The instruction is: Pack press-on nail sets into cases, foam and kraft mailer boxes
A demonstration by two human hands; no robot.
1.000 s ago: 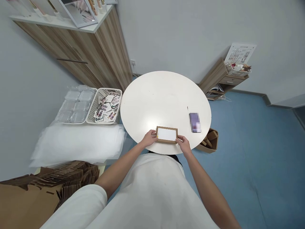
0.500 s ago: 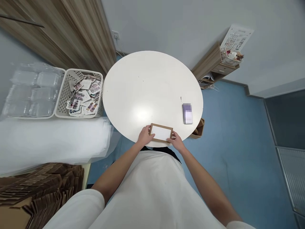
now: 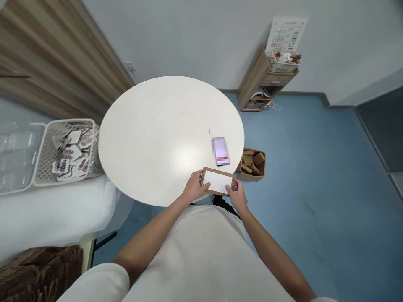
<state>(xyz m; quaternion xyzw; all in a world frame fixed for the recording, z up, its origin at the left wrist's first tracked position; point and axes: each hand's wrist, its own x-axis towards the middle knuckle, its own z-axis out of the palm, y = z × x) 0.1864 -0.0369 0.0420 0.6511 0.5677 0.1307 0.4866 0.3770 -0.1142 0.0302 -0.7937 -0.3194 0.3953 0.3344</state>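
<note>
Both left hand point(image 3: 194, 187) and right hand point(image 3: 238, 198) grip a flat, white-topped brown cardboard box point(image 3: 217, 181) at the near-right edge of the rounded white table point(image 3: 157, 126); closing seems done, though seams are indistinct; release remains.

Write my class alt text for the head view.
A person's left fingers and right fingers grip a white-topped cardboard box at the edge of a white table. A pixelated rectangle lies beyond; an open carton stands at right.

Wht tbl point(image 3: 151, 126), blue flr point(image 3: 321, 167), grey wall point(image 3: 189, 37)
</note>
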